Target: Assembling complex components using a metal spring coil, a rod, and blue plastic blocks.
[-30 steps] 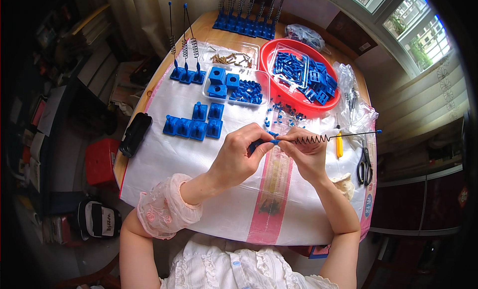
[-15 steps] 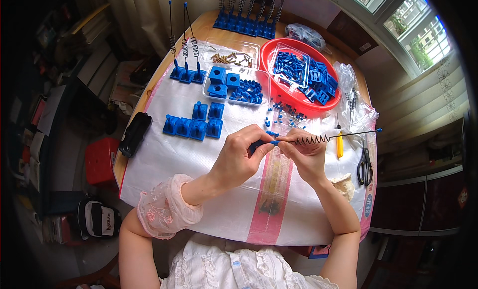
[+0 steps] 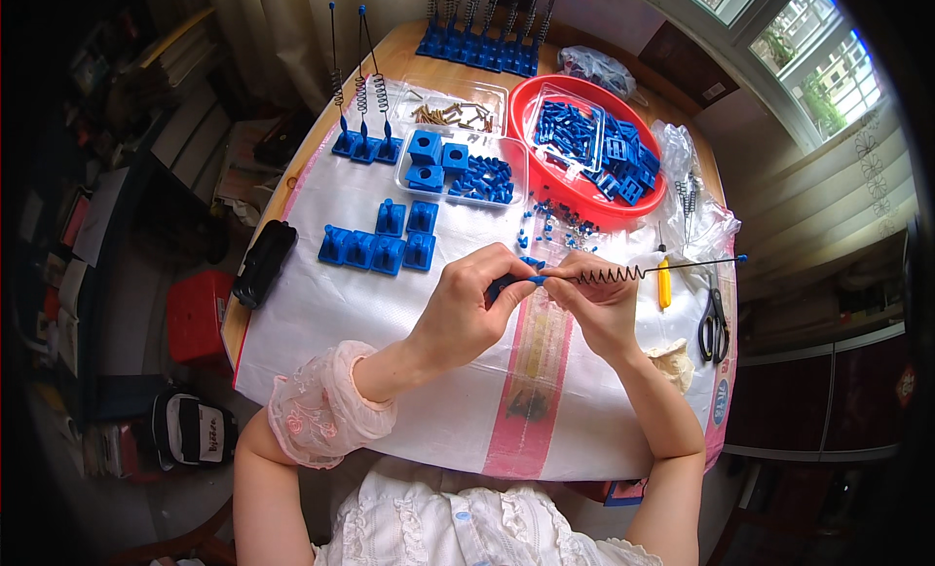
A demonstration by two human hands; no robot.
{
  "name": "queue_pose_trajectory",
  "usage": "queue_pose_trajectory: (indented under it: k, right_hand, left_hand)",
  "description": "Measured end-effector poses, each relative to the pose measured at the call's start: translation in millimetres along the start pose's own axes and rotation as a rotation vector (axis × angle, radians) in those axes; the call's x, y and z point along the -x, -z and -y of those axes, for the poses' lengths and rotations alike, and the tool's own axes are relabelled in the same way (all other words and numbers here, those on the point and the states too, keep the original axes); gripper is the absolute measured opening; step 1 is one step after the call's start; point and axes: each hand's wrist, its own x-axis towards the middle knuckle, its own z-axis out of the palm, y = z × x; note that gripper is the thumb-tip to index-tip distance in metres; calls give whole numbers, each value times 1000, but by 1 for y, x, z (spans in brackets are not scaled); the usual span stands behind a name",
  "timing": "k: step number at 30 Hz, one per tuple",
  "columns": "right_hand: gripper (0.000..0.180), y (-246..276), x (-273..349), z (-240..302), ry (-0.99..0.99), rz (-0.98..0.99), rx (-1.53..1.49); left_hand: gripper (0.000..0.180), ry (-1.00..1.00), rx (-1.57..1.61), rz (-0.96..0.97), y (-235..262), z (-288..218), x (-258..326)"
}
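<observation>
Both hands meet above the middle of the bench point(image 3: 321, 313), which is covered by a white woven sheet with a pink stripe. The left hand point(image 3: 467, 308) is clamped on a small blue base piece point(image 3: 511, 285), of which only a dark end shows between thumb and fingers. The right hand point(image 3: 596, 298) is pinched on a spring-wound rod point(image 3: 672, 268); its fingertips close round the coiled end.

Key relation: the rod's long axis runs nearly level, left to right across the person. Its coiled end points toward the blue piece, touching or just short of it; I cannot tell which. Its thin tail with a blue tip point(image 3: 742, 258) sticks out well past the right hand. The right hand is the nearer to the rod; the left holds only the base.

Count:
- Loose blue bases on the sheet: five in a cluster point(image 3: 382, 240).
- Finished bases with upright spring rods at the near left: three point(image 3: 362, 142).
- A further row of such assemblies at the far edge point(image 3: 482, 42); number not clear.
- One clear tray point(image 3: 458, 171) with blue blocks and small blue parts.
- One red bowl point(image 3: 555, 181) of blue parts.
- One pair of scissors point(image 3: 714, 322), right of the hands.
- One yellow-handled tool point(image 3: 664, 282).
</observation>
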Motion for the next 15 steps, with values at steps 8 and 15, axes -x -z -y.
queue_pose_trajectory:
  k: [8, 15]
  right_hand:
    - [10, 1, 0, -1, 2, 2, 13]
    - [10, 0, -1, 0, -14, 8, 17]
  left_hand:
    - [5, -6, -4, 2, 0, 1, 0]
    - [4, 2, -3, 7, 0, 3, 0]
